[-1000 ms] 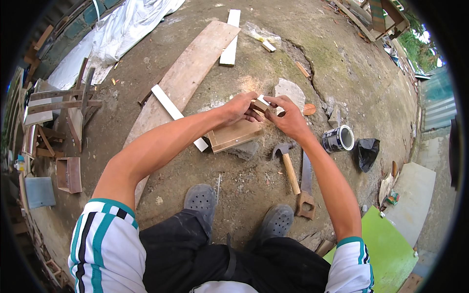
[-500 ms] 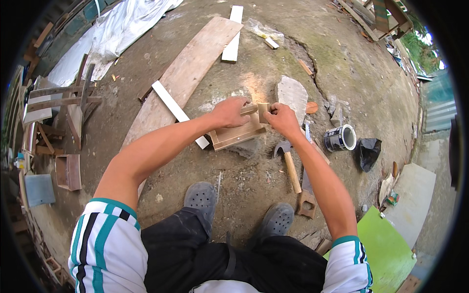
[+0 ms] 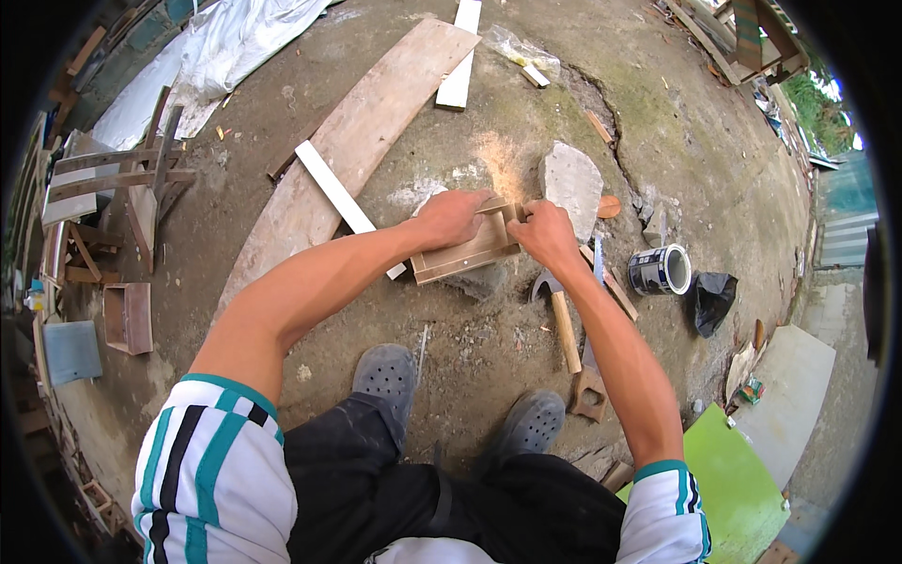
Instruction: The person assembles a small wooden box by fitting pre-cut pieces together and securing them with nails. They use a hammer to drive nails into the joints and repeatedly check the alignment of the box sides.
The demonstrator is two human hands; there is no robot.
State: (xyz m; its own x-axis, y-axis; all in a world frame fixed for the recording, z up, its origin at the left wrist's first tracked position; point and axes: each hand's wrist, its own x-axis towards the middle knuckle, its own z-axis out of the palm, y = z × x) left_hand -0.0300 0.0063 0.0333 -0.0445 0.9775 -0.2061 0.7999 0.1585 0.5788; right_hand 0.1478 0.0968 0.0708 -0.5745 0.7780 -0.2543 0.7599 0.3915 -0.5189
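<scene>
A small shallow wooden box (image 3: 467,259) sits tilted on a stone in front of my feet. My left hand (image 3: 452,217) is closed over its far left side, fingers wrapped on the upper edge. At the box's right end, my right hand (image 3: 548,234) pinches a small flat wood piece (image 3: 514,214) between thumb and fingers. That piece meets the end of the box; whether it is fixed there I cannot tell. Just below my right hand lies a claw hammer (image 3: 566,329) with a wooden handle. A handsaw (image 3: 589,393) lies beside it, partly hidden under my right forearm.
Sawdust (image 3: 501,167) covers the ground beyond the box, near a flat stone slab (image 3: 572,188). An open paint can (image 3: 660,270) and a black plastic bag (image 3: 713,301) stand to the right. On the left lies a long plank (image 3: 376,103) with a white strip (image 3: 335,188) across it.
The small wood piece, raised more upright before, now sits lower against the box's right end. My right hand has shifted slightly with it, while my left hand keeps hold of the box.
</scene>
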